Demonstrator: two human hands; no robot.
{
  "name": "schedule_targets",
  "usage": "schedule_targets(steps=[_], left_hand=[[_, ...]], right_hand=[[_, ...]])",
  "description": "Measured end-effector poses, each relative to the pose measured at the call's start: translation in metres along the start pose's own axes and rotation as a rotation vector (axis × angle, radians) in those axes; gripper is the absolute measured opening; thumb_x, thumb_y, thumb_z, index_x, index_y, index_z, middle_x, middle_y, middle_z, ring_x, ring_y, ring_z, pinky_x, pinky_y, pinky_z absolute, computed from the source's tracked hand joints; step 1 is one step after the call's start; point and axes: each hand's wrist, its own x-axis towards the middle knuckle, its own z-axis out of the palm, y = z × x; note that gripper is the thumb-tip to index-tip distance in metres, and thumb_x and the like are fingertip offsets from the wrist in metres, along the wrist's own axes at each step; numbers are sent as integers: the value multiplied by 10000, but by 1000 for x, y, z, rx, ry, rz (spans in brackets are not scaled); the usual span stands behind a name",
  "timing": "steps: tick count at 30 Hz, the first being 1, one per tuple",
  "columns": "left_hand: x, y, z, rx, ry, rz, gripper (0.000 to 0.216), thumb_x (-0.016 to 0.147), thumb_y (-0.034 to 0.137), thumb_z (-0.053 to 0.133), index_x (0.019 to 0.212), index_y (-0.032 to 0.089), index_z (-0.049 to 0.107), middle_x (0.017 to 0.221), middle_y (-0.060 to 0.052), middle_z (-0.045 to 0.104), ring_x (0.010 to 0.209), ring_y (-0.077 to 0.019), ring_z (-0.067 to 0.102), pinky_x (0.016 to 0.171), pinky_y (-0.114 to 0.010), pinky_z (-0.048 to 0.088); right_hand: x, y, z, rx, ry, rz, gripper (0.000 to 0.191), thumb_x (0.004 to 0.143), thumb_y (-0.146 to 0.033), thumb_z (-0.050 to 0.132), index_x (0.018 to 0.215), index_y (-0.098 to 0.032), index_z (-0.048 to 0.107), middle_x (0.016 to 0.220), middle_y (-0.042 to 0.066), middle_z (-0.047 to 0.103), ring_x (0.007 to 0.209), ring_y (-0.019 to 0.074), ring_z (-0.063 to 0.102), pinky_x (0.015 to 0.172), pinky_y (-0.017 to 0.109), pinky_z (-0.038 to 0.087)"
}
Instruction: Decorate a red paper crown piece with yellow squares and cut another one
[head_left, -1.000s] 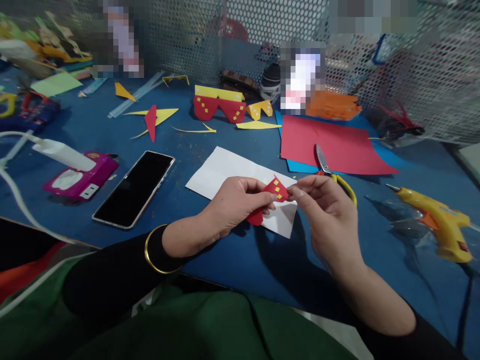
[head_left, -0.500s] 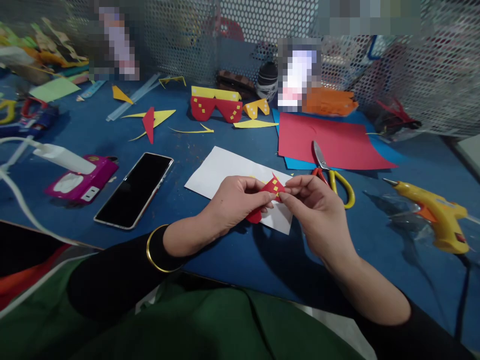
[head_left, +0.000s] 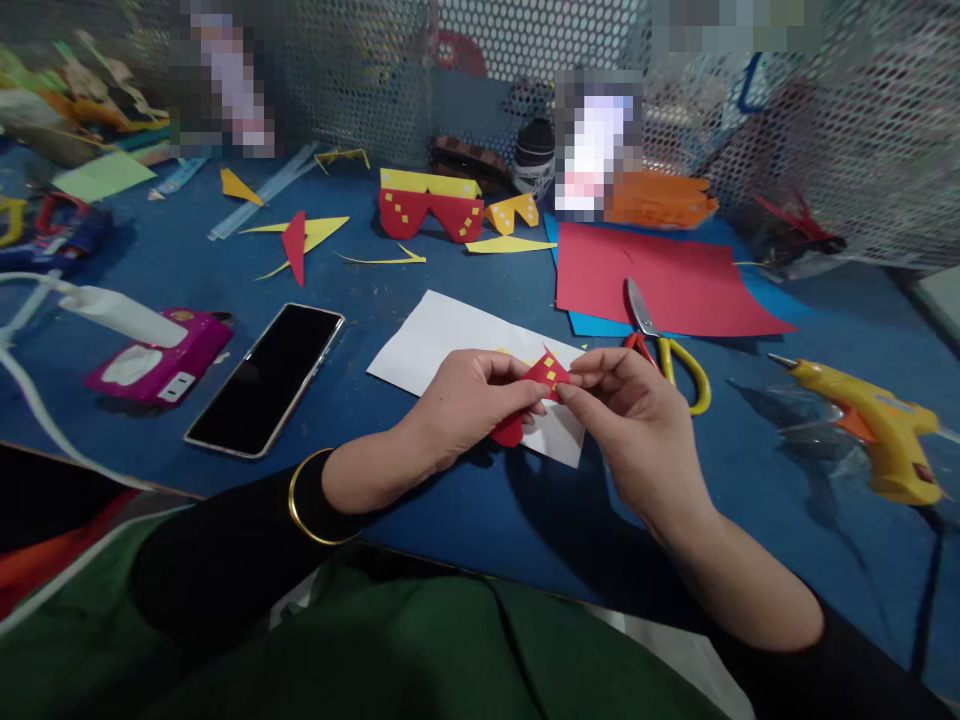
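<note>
Between my two hands is a red paper cutout (head_left: 546,374) with small yellow diamond pieces on it. My left hand (head_left: 472,405) is closed on its left part, thumb on top; a rounded red lobe shows below those fingers. With thumb and fingertips, my right hand (head_left: 630,420) pinches the right end, at a yellow piece. Fingers hide much of the cutout. Under the hands lies a white paper sheet (head_left: 420,335) with small yellow bits on it. Scissors (head_left: 686,375) with red and yellow handles lie just beyond my right hand, partly covered by it.
A yellow glue gun (head_left: 870,430) lies at right, a phone (head_left: 266,380) and purple socket block (head_left: 161,355) at left. Behind are a red paper mask shape (head_left: 431,215), a smaller orange one (head_left: 514,213), yellow scraps (head_left: 322,235) and red sheets (head_left: 660,280). Metal mesh (head_left: 360,90) bounds the back.
Both hands keep their hold on the red cutout with hardly any movement. The view has shifted very slightly.
</note>
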Motion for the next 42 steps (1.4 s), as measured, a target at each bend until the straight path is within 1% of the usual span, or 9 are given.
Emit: schedule_targets(steps=[9, 14, 18, 23, 28, 34, 42], left_hand=[[0, 1, 0, 24, -1, 8, 120, 827, 142, 714, 708, 124, 710, 659, -6, 719, 551, -74, 628, 593, -189, 536], [0, 0, -1, 10, -9, 22, 100, 819, 186, 728, 736, 130, 720, 691, -8, 732, 555, -76, 623, 585, -198, 535], [3, -3, -4, 26, 17, 73, 94, 796, 231, 752, 776, 140, 740, 698, -11, 740, 596, -88, 641, 597, -198, 517], [3, -3, -5, 69, 34, 113, 115, 793, 250, 744, 746, 145, 738, 675, -11, 733, 604, -95, 637, 615, -211, 508], [2, -2, -4, 111, 31, 136, 137, 786, 265, 743, 714, 149, 734, 688, -19, 737, 601, -100, 629, 620, -224, 499], [2, -1, -4, 101, 30, 137, 110, 751, 252, 767, 710, 154, 736, 680, -10, 735, 611, -100, 630, 623, -221, 495], [1, -2, -4, 116, 27, 150, 107, 762, 247, 753, 709, 156, 737, 676, -7, 731, 618, -97, 629, 626, -216, 497]], right_hand=[[0, 0, -1, 13, 8, -12, 191, 777, -281, 761, 923, -234, 646, 860, 4, 677, 809, 158, 638, 753, 340, 514], [0, 1, -2, 3, 5, -9, 206, 770, -273, 763, 929, -229, 640, 839, 4, 683, 777, 154, 640, 730, 335, 519], [0, 0, -2, 22, 36, -23, 202, 762, -263, 776, 917, -223, 653, 839, -2, 678, 774, 141, 636, 727, 315, 522], [1, -1, -1, 46, 46, -37, 186, 760, -257, 777, 906, -223, 667, 845, -6, 677, 773, 136, 642, 718, 301, 530], [1, -1, 0, 73, 50, -4, 207, 734, -237, 786, 903, -217, 668, 836, -8, 684, 757, 130, 643, 703, 290, 537], [0, -1, 0, 60, 54, -8, 206, 739, -219, 781, 909, -217, 666, 822, -12, 678, 758, 122, 636, 707, 279, 535], [0, -1, 1, 63, 59, 0, 228, 727, -237, 785, 913, -219, 653, 821, -12, 674, 759, 128, 637, 711, 294, 532]])
